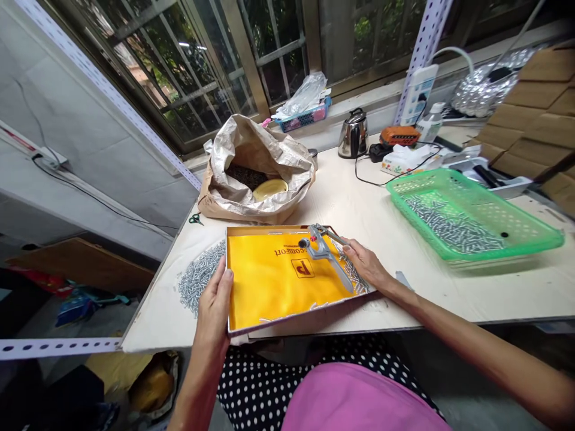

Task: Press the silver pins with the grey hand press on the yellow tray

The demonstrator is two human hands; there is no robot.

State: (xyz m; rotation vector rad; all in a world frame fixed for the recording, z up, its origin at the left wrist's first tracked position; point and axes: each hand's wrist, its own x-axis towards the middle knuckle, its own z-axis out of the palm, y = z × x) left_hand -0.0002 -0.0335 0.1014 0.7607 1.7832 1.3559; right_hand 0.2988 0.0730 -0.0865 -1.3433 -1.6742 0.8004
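Observation:
A shallow box lid (258,287) with a yellow printed lining is tilted at the table's front edge. My left hand (215,299) is closed on its left rim, thumb on top. At its right side my right hand (363,262) is closed around the rim, close to the handle of a grey metal hand tool (321,248) lying in the lid. Small silver screw-like pieces (357,278) are gathered along the lid's right end, partly hidden by the tool and my hand. A few more lie along the front rim. My right fingertips are hidden below.
Left of the lid spreads a pile of small metal pieces (197,278). Behind stands an open paper sack (256,206) with a yellow dish inside. Green scissors (196,219) lie beside it. To the right are a green basket (503,251) of similar pieces and a kettle (353,134).

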